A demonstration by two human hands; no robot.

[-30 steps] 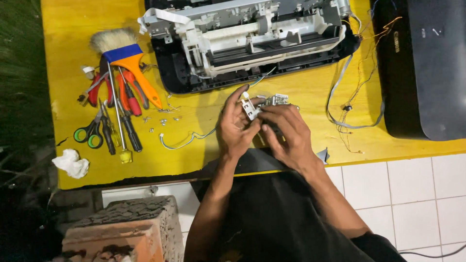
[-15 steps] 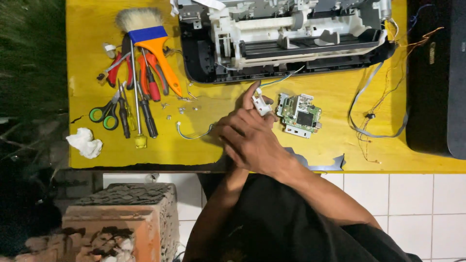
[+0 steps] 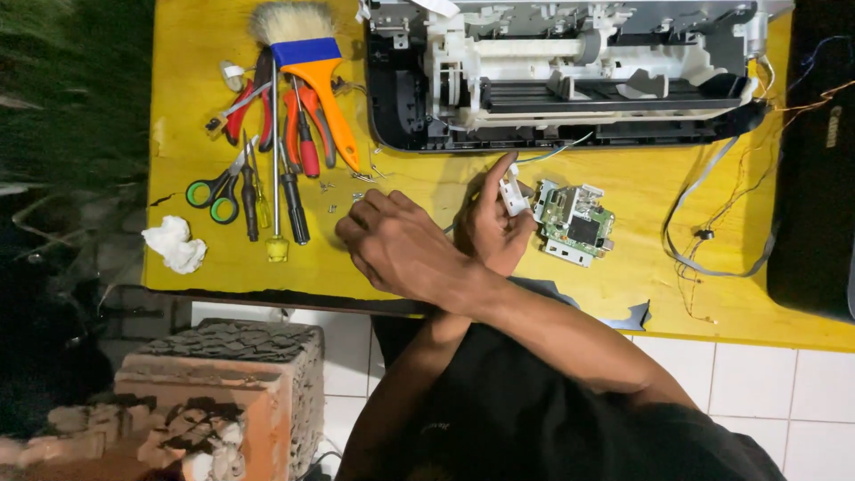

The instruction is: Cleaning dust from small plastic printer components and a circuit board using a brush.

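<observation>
We look down on a yellow bench [image 3: 623,294] that fills most of the view. Along its far edge lies a large opened printer [image 3: 570,76], its black base and pale inner frame bared. At the far left rests a wide paintbrush [image 3: 307,62] with an orange handle, and beside it a row of red-handled pliers [image 3: 267,107], screwdrivers [image 3: 289,191] and green-handled scissors [image 3: 218,187]. Our arms cross at the near edge. Our right hand [image 3: 401,245] reaches over to the left, palm down with fingers loosely curled, above small screws [image 3: 343,191] scattered on the bench; we cannot tell whether it holds anything. Our left hand [image 3: 494,232] lies under it, its grip closed on a small white plastic part [image 3: 514,194] raised just above the bench. Just to the right of that part sits a green circuit board [image 3: 574,223]. A crumpled white tissue [image 3: 174,242] lies near the left edge.
</observation>
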